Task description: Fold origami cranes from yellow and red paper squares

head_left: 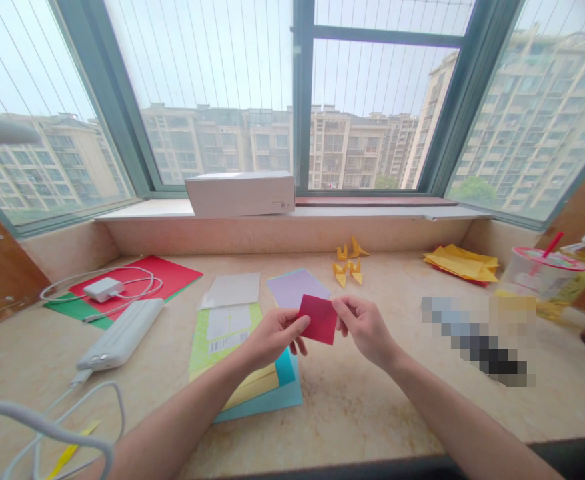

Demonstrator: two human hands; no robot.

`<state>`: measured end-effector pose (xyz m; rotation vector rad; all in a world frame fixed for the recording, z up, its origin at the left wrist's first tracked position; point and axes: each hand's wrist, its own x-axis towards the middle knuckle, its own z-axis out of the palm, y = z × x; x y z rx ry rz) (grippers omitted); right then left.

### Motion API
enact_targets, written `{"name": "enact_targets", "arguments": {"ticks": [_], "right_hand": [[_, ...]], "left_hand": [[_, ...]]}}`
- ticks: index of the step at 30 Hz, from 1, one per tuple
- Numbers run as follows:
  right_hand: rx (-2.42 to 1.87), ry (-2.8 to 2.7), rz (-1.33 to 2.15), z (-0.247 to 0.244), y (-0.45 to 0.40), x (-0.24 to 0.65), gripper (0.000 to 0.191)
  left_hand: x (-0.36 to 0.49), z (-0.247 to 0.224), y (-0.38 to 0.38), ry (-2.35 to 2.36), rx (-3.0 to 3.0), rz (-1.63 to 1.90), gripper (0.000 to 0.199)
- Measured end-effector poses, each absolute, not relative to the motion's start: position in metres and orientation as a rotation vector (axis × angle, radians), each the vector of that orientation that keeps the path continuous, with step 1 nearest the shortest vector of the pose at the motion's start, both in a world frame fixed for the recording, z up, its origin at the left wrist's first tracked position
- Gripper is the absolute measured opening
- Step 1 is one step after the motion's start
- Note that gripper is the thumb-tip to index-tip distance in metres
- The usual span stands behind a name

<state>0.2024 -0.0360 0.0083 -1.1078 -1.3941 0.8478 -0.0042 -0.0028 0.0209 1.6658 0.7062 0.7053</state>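
A small dark red paper square point(318, 321) is held up over the middle of the counter. My left hand point(275, 335) pinches its left edge between thumb and fingers. At the upper right corner, my right hand point(365, 327) grips it with thumb and forefinger. Behind the hands lies a purple sheet point(297, 287). Several yellow folded paper birds point(348, 261) stand near the back wall. Under my left forearm are a light blue sheet point(272, 398) and a green and white packet point(228, 327).
A white power bank point(122, 337) with cables and red and green sheets point(172, 280) lie left. Yellow papers point(462, 263) and a lidded cup point(537, 277) stand right. A white box point(242, 195) rests on the sill point(372, 210). A blurred object point(482, 343) lies right.
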Motion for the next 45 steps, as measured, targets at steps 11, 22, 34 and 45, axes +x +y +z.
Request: {"name": "enact_targets", "arguments": {"ticks": [11, 22, 34, 45], "right_hand": [[-1.104, -1.321, 0.833, 0.007, -0.033, 0.204, 0.043], [-1.104, -1.239, 0.886, 0.009, -0.029, 0.207, 0.048], [-1.111, -1.320, 0.893, 0.007, -0.028, 0.209, 0.044], [-1.079, -1.622, 0.414, 0.002, -0.033, 0.207, 0.022]], "left_hand": [[-0.004, 0.015, 0.004, 0.730, 1.626, 0.911, 0.044], [-0.007, 0.012, 0.001, 0.720, 1.784, 0.937, 0.039], [-0.010, 0.011, 0.005, 0.818, 1.937, 0.988, 0.045], [-0.010, 0.020, 0.005, 0.836, 1.821, 1.023, 0.044]]}}
